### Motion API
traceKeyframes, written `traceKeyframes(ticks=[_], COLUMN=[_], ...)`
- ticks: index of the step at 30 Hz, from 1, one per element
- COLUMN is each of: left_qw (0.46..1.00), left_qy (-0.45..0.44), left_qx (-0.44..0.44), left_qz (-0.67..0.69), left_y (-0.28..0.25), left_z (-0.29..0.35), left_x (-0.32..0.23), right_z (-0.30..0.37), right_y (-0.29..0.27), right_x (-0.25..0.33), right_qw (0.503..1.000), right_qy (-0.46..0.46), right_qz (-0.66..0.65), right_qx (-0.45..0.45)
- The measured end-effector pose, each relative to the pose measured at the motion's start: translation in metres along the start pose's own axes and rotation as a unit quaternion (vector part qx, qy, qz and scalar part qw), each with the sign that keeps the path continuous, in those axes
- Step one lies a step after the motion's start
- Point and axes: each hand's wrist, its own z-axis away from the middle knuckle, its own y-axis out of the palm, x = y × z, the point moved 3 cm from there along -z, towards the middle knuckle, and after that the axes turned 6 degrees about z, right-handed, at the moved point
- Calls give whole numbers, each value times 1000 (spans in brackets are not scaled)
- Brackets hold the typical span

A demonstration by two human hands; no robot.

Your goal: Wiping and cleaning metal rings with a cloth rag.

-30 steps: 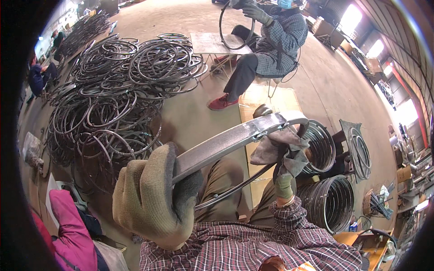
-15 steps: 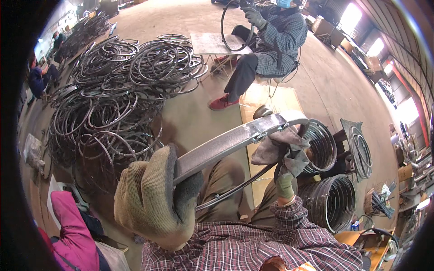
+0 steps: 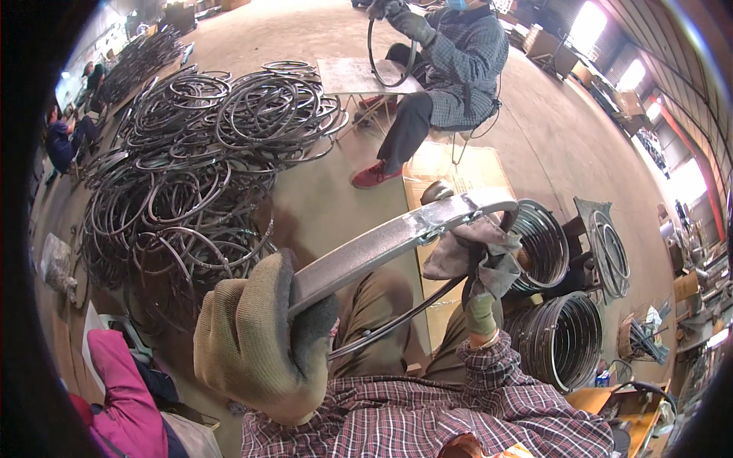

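Note:
A grey metal ring (image 3: 366,248), a flat band bent into a hoop, is held up over my lap. My left hand (image 3: 256,340), in a thick tan glove with a dark palm, is closed around its near left part. My right hand (image 3: 482,286) is closed at the ring's far right side, a crumpled grey cloth (image 3: 450,256) bunched there. Its fingers are mostly hidden by the cloth. On top of the band, just left of the cloth, a joint with small clips (image 3: 435,231) shows. The ring's lower part passes over my knees.
A large heap of metal rings (image 3: 183,175) lies on the left. Stacked rings (image 3: 553,343) stand at my right. Across from me, a seated co-worker (image 3: 466,69) in gloves holds a ring over a small table (image 3: 343,76). Flat cardboard (image 3: 458,168) covers floor ahead; a pink-sleeved person (image 3: 126,389) is lower left.
The ring has shifted slightly left in my hands, which keep their hold. Across from me, the co-worker's hands and ring have moved a little left.

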Motion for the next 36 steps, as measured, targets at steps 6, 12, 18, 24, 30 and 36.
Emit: traceKeyframes(ticks=[6, 12, 18, 24, 30, 36], left_qw=[1000, 1000, 1000, 1000, 1000, 1000], left_qy=[-3, 3, 1, 8, 6, 12], left_qx=[7, 3, 13, 7, 3, 6], left_qz=[14, 7, 2, 5, 5, -3], left_y=[2, 1, 0, 1, -2, 0], left_z=[-1, -2, -2, 0, 1, 0], left_x=[-1, -1, -2, -3, 0, -3], right_z=[-3, 4, -8, -1, 24, 39], right_y=[-5, -6, 0, -11, -18, -37], right_x=[-4, -6, -8, -8, -11, -9], right_qw=[1000, 1000, 999, 999, 998, 997], right_qy=[-5, -8, -11, -10, -4, -9], right_qz=[10, 18, 26, 40, 53, 68], right_qx=[-7, -13, -19, -27, -33, -44])
